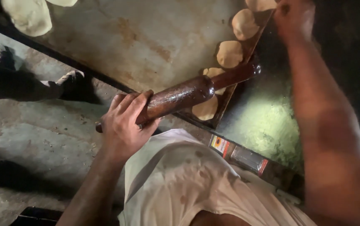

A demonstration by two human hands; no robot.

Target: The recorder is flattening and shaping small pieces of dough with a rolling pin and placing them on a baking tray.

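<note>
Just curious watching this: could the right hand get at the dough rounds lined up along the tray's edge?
Probably yes: the right hand is at the tray corner, beside the dough rounds, with nothing between.

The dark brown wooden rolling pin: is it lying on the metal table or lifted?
Lifted: the left hand grips one end of the dark brown wooden rolling pin, which slants over the dough discs.

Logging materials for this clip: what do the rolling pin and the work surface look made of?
Rolling pin, held by the left hand: probably wood, dark brown with an oily sheen. Work surface: likely sheet metal, dull grey with rusty stains and a thin raised edge.
</note>
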